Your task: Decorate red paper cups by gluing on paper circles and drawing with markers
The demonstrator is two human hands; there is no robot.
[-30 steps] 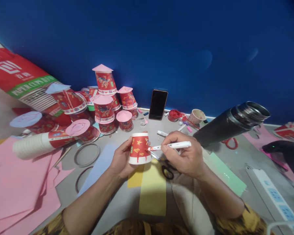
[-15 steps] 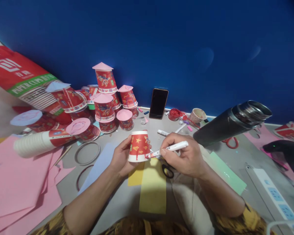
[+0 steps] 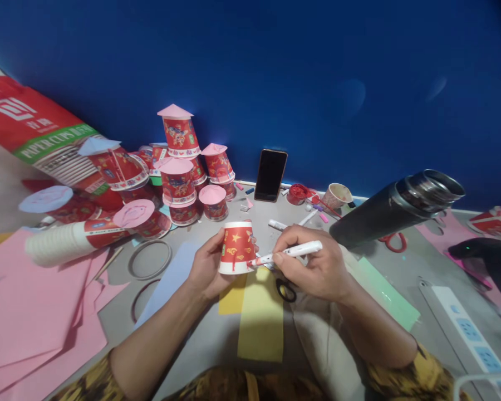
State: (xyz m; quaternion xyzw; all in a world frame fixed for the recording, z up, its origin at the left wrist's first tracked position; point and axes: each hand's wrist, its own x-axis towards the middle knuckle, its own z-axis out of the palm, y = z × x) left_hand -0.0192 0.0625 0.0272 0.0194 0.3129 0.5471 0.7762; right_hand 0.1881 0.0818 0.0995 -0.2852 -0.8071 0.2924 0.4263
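Observation:
My left hand (image 3: 210,267) is closed around a red paper cup (image 3: 236,245) with gold stars, held upside down so its white rim faces down. Red marks show on that rim. Between the thumb and fingers of my right hand (image 3: 311,264) is a white marker pen (image 3: 298,252), its tip at the lower right edge of the cup. Below the hands lie a yellow paper strip (image 3: 261,328) and black-handled scissors (image 3: 285,290), partly covered.
Stacked red cups with pink paper cones (image 3: 177,181) stand at the back left, near a paper-cup bag (image 3: 45,133). A phone (image 3: 270,175) leans on the blue wall. On the right are a dark thermos (image 3: 384,209), a power strip (image 3: 463,328) and a black glue gun (image 3: 484,253).
The marker tip has shifted very slightly left along the cup's lower edge. Both hands keep their grips, and the surroundings look the same.

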